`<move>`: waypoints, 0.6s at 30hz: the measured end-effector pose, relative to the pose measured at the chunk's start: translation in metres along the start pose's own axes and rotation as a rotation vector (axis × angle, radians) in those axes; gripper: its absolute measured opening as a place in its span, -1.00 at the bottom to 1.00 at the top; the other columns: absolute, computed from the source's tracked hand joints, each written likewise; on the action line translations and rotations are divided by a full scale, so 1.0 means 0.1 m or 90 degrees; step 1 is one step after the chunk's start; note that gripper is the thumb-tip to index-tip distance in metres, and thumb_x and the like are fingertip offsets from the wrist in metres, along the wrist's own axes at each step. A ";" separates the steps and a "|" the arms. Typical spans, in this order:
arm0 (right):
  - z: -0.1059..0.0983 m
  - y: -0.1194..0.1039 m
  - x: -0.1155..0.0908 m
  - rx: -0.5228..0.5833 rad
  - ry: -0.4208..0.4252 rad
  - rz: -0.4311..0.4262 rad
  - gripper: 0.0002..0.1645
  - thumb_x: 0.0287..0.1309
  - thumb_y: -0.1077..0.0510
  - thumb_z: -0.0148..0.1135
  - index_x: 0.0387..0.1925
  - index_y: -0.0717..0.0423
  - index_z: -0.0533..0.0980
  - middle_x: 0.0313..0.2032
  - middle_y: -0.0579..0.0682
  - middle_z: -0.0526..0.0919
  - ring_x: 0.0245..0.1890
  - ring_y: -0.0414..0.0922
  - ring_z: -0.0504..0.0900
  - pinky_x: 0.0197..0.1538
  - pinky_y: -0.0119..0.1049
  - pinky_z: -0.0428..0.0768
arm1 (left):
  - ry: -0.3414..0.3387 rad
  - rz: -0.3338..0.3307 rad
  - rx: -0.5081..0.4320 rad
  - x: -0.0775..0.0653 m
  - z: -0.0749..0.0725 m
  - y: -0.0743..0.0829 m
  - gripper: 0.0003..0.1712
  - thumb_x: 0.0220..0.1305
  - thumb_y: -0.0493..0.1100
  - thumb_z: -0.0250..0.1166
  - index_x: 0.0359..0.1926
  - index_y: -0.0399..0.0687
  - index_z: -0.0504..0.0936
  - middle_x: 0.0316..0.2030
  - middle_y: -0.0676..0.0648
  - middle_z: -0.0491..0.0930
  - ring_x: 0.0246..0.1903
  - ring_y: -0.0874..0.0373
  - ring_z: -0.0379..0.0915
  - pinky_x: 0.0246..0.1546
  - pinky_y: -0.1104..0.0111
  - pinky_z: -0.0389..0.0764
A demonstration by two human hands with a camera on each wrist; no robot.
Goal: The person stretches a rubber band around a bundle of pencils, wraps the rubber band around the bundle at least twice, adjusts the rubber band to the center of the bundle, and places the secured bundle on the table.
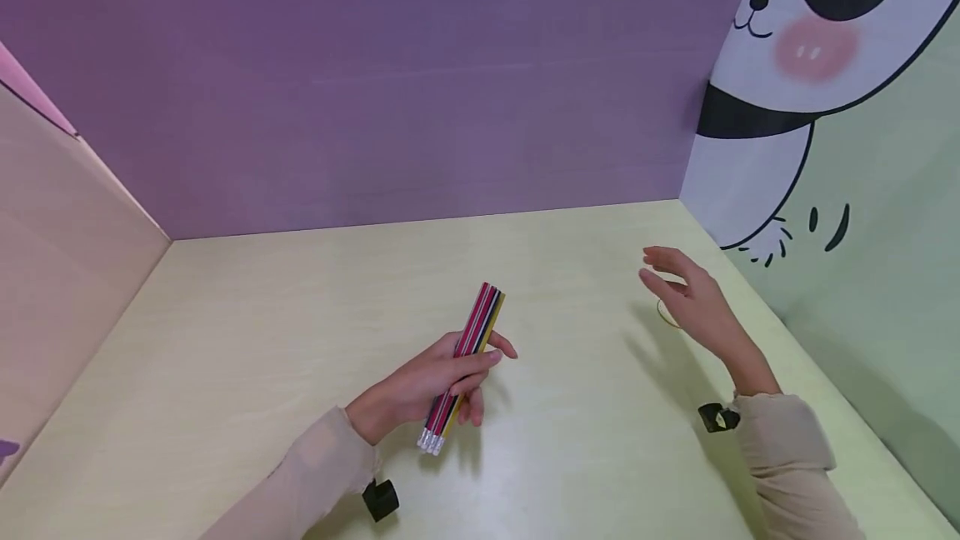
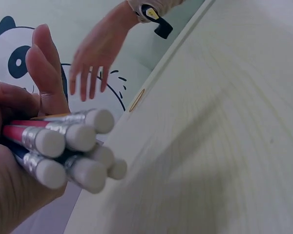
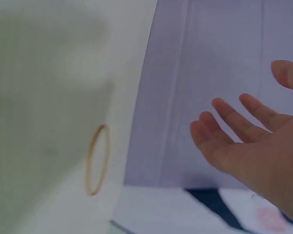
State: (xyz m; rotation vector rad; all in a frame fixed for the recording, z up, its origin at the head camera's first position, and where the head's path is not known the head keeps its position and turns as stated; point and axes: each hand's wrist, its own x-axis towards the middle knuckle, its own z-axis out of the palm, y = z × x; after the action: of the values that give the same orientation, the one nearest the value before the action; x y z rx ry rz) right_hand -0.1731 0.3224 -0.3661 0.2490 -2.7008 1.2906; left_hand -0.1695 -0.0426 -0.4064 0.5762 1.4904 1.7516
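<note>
Observed left hand [image 1: 427,377] at near middle, gripping pencils [image 1: 474,332] above table [image 1: 322,315] with eraser ends [image 1: 431,442] towards near side, then, farther right, observed band [image 1: 664,319] lying on table near right hand [image 1: 697,315], raised with fingers loosely extended, and noted panda [image 1: 765,90] on right wall [image 1: 885,298].

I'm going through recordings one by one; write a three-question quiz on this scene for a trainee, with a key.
1. What does the left hand hold?
2. True or false: the right hand grips the band.
3. The back wall is: A) orange, B) purple, C) black.

Key:
1. A bundle of pencils.
2. False; the right hand holds nothing, and the band lies on the table.
3. B.
</note>
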 end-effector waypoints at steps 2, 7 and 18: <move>-0.03 0.11 -0.01 -0.018 -0.002 0.024 -0.32 0.49 -0.07 0.03 0.42 0.25 0.21 0.38 0.26 0.31 0.39 0.23 0.25 0.35 0.20 0.30 | 0.004 -0.002 0.005 0.00 -0.01 -0.01 -0.57 0.50 -0.01 0.14 0.20 -0.19 0.41 -0.81 0.05 0.20 -0.64 0.03 0.63 -0.64 0.33 0.56; -0.09 0.33 -0.07 -0.005 -0.068 0.082 -0.27 0.49 -0.13 0.01 0.43 0.27 0.20 0.41 0.29 0.24 0.42 0.26 0.17 0.34 0.24 0.27 | 0.010 -0.014 0.003 -0.01 -0.01 -0.04 -0.59 0.50 -0.02 0.13 0.17 -0.20 0.42 -0.76 0.01 0.38 -0.60 -0.03 0.65 -0.63 0.30 0.57; -0.31 0.62 -0.09 0.212 -0.132 0.152 -0.28 0.54 -0.08 -0.06 0.44 0.35 0.13 0.39 0.17 0.21 0.30 -0.05 0.40 0.30 -0.25 0.44 | -0.051 -0.023 -0.001 0.01 0.04 -0.05 -0.57 0.49 -0.02 0.15 0.21 -0.17 0.41 -0.84 0.04 0.16 -0.60 -0.01 0.68 -0.58 0.26 0.68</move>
State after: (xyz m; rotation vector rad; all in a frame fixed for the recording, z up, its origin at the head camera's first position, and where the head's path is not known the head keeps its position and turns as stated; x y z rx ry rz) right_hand -0.1753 0.3860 -0.3956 0.0998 -2.7324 1.8840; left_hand -0.1659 -0.0387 -0.4101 0.6076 1.4353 1.6830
